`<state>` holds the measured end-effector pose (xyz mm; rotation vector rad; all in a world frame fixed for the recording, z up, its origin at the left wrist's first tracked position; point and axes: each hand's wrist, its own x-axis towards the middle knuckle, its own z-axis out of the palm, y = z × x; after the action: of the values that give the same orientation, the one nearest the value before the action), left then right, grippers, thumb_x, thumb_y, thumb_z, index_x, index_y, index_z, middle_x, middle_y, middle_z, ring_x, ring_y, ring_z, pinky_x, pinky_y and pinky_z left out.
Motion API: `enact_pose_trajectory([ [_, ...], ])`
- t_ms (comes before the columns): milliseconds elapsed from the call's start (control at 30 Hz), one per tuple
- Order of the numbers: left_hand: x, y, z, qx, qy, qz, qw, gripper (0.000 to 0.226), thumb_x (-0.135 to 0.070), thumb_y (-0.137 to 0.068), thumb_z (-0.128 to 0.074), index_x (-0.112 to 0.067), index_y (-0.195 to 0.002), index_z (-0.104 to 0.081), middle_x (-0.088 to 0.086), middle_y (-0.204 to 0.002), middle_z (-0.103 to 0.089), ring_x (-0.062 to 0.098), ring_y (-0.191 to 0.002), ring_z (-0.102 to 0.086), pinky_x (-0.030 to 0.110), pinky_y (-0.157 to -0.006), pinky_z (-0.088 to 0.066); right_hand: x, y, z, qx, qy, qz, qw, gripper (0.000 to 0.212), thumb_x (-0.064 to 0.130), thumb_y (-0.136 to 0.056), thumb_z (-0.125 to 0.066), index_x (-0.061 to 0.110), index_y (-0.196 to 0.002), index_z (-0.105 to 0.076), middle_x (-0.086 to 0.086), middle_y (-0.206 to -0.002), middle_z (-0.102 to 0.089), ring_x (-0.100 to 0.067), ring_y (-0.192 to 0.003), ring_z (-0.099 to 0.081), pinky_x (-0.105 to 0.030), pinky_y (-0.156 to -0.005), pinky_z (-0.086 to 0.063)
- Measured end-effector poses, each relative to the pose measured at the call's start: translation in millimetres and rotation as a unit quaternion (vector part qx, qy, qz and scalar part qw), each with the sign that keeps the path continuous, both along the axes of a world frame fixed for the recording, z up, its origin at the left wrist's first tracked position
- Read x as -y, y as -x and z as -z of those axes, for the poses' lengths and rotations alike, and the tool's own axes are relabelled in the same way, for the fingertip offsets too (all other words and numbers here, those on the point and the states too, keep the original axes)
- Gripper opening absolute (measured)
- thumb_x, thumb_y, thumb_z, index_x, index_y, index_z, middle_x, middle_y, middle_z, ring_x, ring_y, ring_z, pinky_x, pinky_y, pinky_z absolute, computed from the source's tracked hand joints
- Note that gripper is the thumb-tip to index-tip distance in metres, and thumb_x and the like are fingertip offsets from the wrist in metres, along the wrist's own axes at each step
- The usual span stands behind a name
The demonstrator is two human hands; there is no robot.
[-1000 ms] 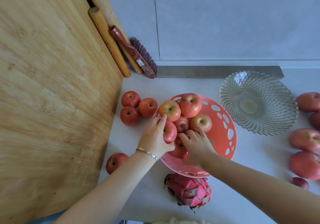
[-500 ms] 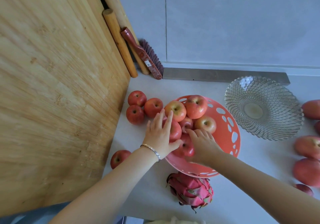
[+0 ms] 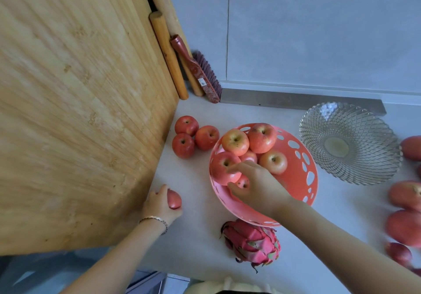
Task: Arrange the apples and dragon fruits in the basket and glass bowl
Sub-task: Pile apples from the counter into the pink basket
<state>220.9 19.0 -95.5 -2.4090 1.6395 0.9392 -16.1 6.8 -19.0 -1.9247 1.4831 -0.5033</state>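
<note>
A coral basket [image 3: 303,180] with oval holes holds several red-yellow apples [image 3: 235,142]. My right hand [image 3: 259,185] reaches into it, fingers spread over a small apple [image 3: 242,182] low in the basket. My left hand [image 3: 160,205] is on a loose apple [image 3: 174,199] on the counter beside the wooden board, fingers wrapped around it. Three more apples [image 3: 206,137] lie left of the basket. A pink dragon fruit [image 3: 251,243] lies in front of the basket. The empty glass bowl [image 3: 349,142] stands at the right.
A big bamboo board [image 3: 79,111] leans at the left, with rolling pins [image 3: 168,54] and a red brush [image 3: 197,68] in the corner behind it. Several reddish fruits [image 3: 404,194] lie along the right edge. The wall [image 3: 319,32] closes the back.
My left hand has left the basket and moved down-left onto the loose apple by the board. My right hand stays in the basket. The view has shifted right and down.
</note>
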Motion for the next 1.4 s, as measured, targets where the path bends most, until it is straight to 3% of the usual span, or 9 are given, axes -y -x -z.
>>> enact_pose_trajectory([
  [100,5,14,-26,-0.116,0.076,-0.056,0.989,0.050,-0.042,-0.058,-0.074,-0.028,-0.100,-0.050,0.006,-0.104,-0.058,0.024,-0.087,-0.059,0.034,-0.079,-0.051,-7,3,-1,0.003,0.022,-0.003,1.000,0.039,0.021,-0.076,-0.066,0.020,-0.114,-0.059,0.017,-0.092,-0.047,-0.011,-0.085,-0.049,-0.014,-0.066,-0.033],
  [233,10,48,-87,-0.210,0.137,0.045,0.967,0.051,-0.061,-0.049,-0.067,-0.044,-0.091,-0.045,-0.015,-0.094,-0.057,-0.006,-0.080,-0.055,0.010,-0.059,-0.039,-17,5,-7,-0.029,0.049,-0.089,0.994,0.081,0.033,-0.066,-0.076,0.038,-0.134,-0.032,0.007,-0.125,-0.040,-0.009,-0.095,-0.049,-0.017,-0.061,-0.040],
  [367,1,89,-111,-0.189,0.144,0.195,0.952,0.069,-0.053,-0.057,-0.070,-0.033,-0.117,-0.042,-0.006,-0.112,-0.052,0.010,-0.102,-0.055,0.023,-0.079,-0.046,-20,6,-13,0.022,0.064,-0.094,0.993,0.100,0.028,-0.056,-0.083,0.047,-0.133,-0.021,0.013,-0.115,-0.036,-0.008,-0.096,-0.048,-0.015,-0.066,-0.039],
  [500,-9,110,-95,-0.251,0.108,0.242,0.931,0.084,-0.046,-0.073,-0.065,-0.021,-0.139,-0.019,0.000,-0.136,-0.039,0.012,-0.123,-0.044,0.024,-0.097,-0.040,-30,28,-3,0.031,0.017,-0.049,0.998,0.099,0.032,-0.054,-0.082,0.028,-0.138,-0.030,0.011,-0.116,-0.040,-0.010,-0.106,-0.051,-0.027,-0.085,-0.047],
  [600,-12,109,-85,-0.285,0.120,0.225,0.924,0.082,-0.043,-0.082,-0.058,-0.024,-0.144,-0.008,0.000,-0.141,-0.036,0.006,-0.125,-0.041,0.023,-0.100,-0.037,-34,48,17,0.048,-0.001,0.005,0.999,0.082,0.038,-0.053,-0.084,0.023,-0.124,-0.046,0.009,-0.115,-0.050,-0.011,-0.111,-0.049,-0.022,-0.095,-0.040],
  [700,-11,104,-80,-0.271,0.185,0.218,0.919,0.070,-0.033,-0.084,-0.059,-0.020,-0.141,-0.021,0.000,-0.132,-0.045,0.011,-0.116,-0.051,0.031,-0.096,-0.045,-37,57,40,0.020,-0.049,0.052,0.997,0.074,0.037,-0.050,-0.082,0.029,-0.113,-0.044,0.012,-0.109,-0.048,-0.011,-0.108,-0.043,-0.011,-0.087,-0.032],
  [933,0,83,-69,-0.277,0.231,0.169,0.917,0.052,-0.024,-0.085,-0.059,-0.022,-0.131,-0.035,-0.006,-0.111,-0.054,0.007,-0.103,-0.055,0.011,-0.082,-0.043,-35,57,58,-0.095,-0.101,-0.046,0.989,0.077,0.042,-0.068,-0.067,0.030,-0.133,-0.028,0.001,-0.124,-0.036,-0.020,-0.119,-0.032,-0.032,-0.104,-0.029],
  [1200,2,74,-50,-0.258,0.210,0.156,0.930,0.054,-0.022,-0.085,-0.060,-0.017,-0.133,-0.035,-0.003,-0.111,-0.054,0.010,-0.102,-0.055,0.027,-0.088,-0.047,-35,47,48,-0.266,-0.066,-0.118,0.954,0.070,0.053,-0.087,-0.040,0.022,-0.143,-0.014,-0.007,-0.135,-0.026,-0.029,-0.124,-0.024,-0.042,-0.108,-0.026],
  [1400,32,70,-47,-0.223,0.256,0.077,0.937,0.038,-0.014,-0.082,-0.062,-0.013,-0.118,-0.051,0.002,-0.101,-0.054,0.014,-0.089,-0.055,0.031,-0.081,-0.049,-27,21,43,-0.335,-0.126,-0.052,0.932,0.069,0.055,-0.084,-0.046,0.015,-0.137,-0.026,-0.011,-0.130,-0.031,-0.033,-0.119,-0.030,-0.044,-0.097,-0.031],
])
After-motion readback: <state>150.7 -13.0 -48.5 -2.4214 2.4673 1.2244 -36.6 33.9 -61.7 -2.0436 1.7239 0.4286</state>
